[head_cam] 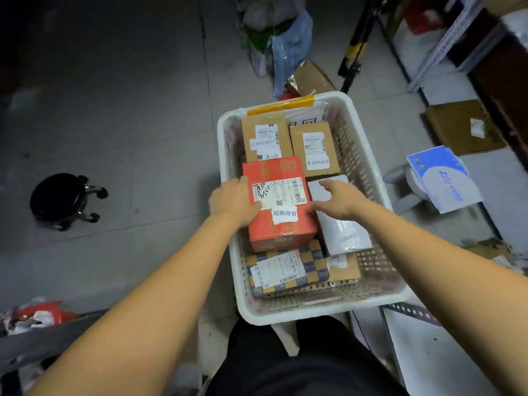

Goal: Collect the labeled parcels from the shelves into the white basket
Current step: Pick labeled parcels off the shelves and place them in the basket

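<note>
Left hand (pixel 233 200) grips the left edge of the red parcel (pixel 283 224), thumb on its label. Right hand (pixel 341 200) is open, fingers spread above the grey bag (pixel 343 235) at the parcel's 3 o'clock.

The red parcel sits mid-way along the white basket (pixel 314 315), label up, seemingly overlapping the checkered parcel (pixel 285 270) at 6 o'clock. To settle it well, I would keep it level, press it down flat and let go only once it stops rocking.

Two brown cartons (pixel 265 135) at 12 and 1 o'clock block any push forward.

Outside the basket, a black stool (pixel 60 198) stands at 9 o'clock and a blue-and-white mailer (pixel 443 178) lies at 3 o'clock, both well apart.
</note>
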